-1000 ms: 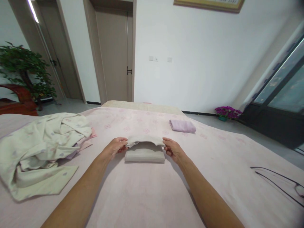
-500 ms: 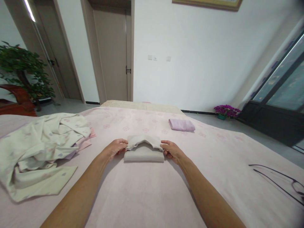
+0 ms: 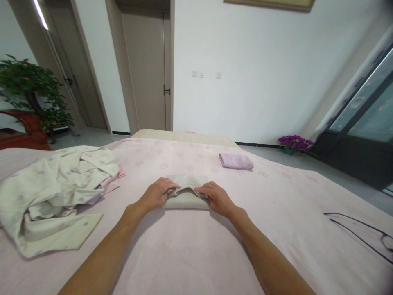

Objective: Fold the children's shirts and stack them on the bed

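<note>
A folded pale grey striped cloth [image 3: 188,203] lies on the pink bedspread right in front of me. Its upper layer arches up in the middle, leaving a small gap over the lower fold. My left hand [image 3: 159,191] is closed on the left side of this cloth, fingers on the upper layer's edge. At the opposite side, my right hand [image 3: 216,197] grips the same edge. Both hands partly cover the ends of the cloth. Beyond it to the right rests a folded lilac cloth [image 3: 236,161], untouched.
A crumpled heap of cream patterned fabric [image 3: 61,184] lies at left, with pink and purple pieces under it. Dark-framed glasses [image 3: 362,221] rest at right on the pink bedspread [image 3: 190,254]. Purple flowers [image 3: 295,143] stand on the floor beyond.
Both hands have moved inward from the cloth's outer corners toward the middle of its upper layer's edge. The arch in that edge is now narrower and lower.
</note>
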Action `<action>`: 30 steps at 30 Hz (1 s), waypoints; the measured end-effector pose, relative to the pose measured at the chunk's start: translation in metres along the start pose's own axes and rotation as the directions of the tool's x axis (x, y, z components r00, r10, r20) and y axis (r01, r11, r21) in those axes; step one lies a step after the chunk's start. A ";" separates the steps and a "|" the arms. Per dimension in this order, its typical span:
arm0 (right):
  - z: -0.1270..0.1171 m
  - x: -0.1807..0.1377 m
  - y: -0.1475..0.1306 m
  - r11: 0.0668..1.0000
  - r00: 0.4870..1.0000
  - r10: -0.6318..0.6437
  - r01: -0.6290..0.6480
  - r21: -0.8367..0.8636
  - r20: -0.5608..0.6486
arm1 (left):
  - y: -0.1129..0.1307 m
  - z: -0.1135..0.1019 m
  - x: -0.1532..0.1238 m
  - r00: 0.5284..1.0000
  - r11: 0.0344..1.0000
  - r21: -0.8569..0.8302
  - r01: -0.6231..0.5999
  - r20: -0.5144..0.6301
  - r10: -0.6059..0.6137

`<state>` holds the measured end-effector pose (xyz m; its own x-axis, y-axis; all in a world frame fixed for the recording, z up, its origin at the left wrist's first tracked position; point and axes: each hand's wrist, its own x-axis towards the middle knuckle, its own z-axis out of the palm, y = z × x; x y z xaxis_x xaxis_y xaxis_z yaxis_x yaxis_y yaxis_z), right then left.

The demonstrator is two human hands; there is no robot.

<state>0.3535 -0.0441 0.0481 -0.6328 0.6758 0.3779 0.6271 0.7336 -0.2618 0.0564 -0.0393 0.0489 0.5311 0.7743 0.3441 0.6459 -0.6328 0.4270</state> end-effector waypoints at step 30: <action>0.024 0.012 -0.059 0.957 0.993 0.107 -0.114 -0.268 -0.041 | 0.035 0.018 -0.013 0.959 0.954 0.266 -0.137 -0.205 0.195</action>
<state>0.2983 -0.0778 0.0469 -0.5432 0.7467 0.3839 0.7936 0.6059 -0.0557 0.0821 -0.0712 0.0442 0.5229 0.6199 0.5851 0.6894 -0.7113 0.1375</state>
